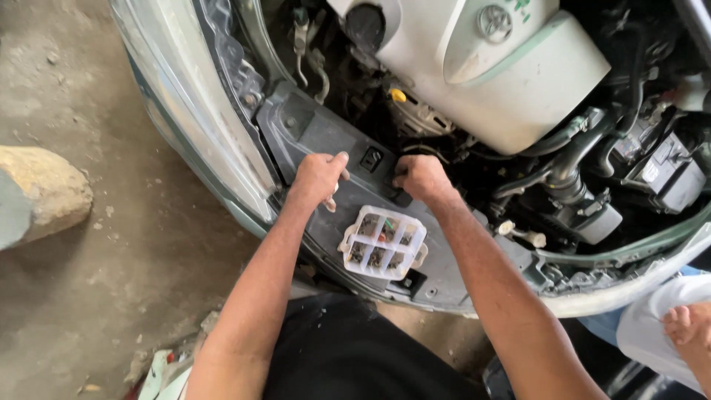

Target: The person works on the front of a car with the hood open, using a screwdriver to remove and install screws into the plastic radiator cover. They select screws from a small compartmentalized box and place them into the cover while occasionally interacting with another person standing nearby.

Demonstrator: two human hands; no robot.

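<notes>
I look down into an open car engine bay. My left hand (318,178) rests curled on the dark plastic radiator cover panel (311,133), and something small and pale shows under its fingers. My right hand (421,178) is closed at the panel's inner edge near a small black square fitting (371,158); what it grips is hidden. Between my forearms, a clear plastic compartment box (384,242) with several small screws and clips sits on the panel.
A large white engine cover (511,74) fills the top. A yellow dipstick cap (398,95), black hoses (570,170) and a battery (666,174) lie nearby. Another person's hand (685,326) shows lower right. A stone (44,189) sits on the concrete floor, left.
</notes>
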